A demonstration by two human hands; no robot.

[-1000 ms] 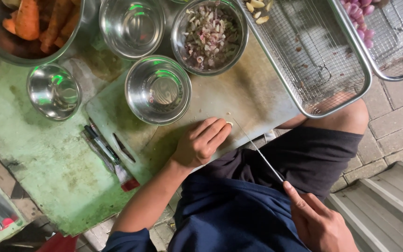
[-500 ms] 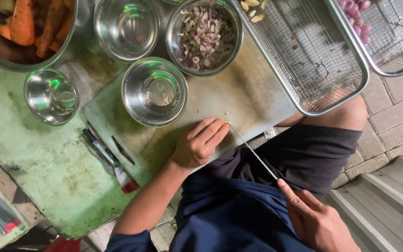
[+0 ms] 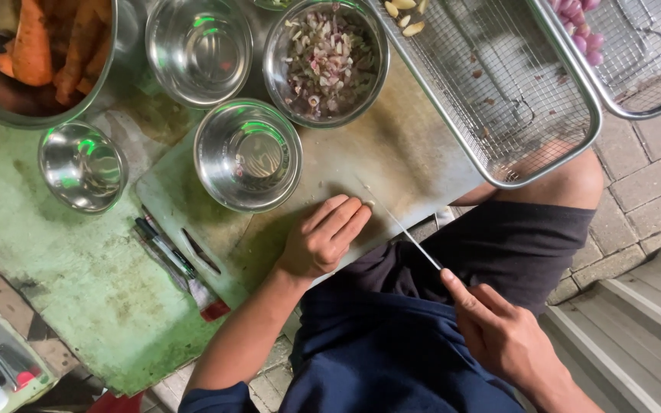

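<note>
Nearest the camera, the right hand (image 3: 510,340) is at 5 o'clock, its grip closed around the handle of a thin-bladed knife (image 3: 401,226). The blade runs up toward 11 o'clock, and its tip meets the cutting board (image 3: 407,157) just beside the fingertips of the left hand (image 3: 323,239).

The left hand sits at centre, fingers curled and pressed down on a small pale piece (image 3: 369,203), too small to identify. The piece lies on the near edge of the board, touching both the fingertips and the blade.

Risk assessment:
- Cut to the left fingertips. Cause: the blade works in contact with them on a very small piece.
- Piece slipping off the board onto the lap. Cause: it sits close to the near edge, which overhangs the knees.
- Board shifting. Cause: it appears to project past the green desk (image 3: 55,275).

Inventory, near to far:
- One dark pen-like tool (image 3: 164,246) at 9 o'clock, beside the board.
- Five steel bowls: three empty (image 3: 248,155) (image 3: 83,166) (image 3: 198,50), one of chopped shallot (image 3: 325,61) at 12 o'clock, one of carrots (image 3: 36,53) at 10 o'clock.
- Two wire mesh baskets: one holding a few pale cloves (image 3: 499,92) at 1 o'clock, one holding purple shallots (image 3: 636,53) at 2 o'clock.
</note>
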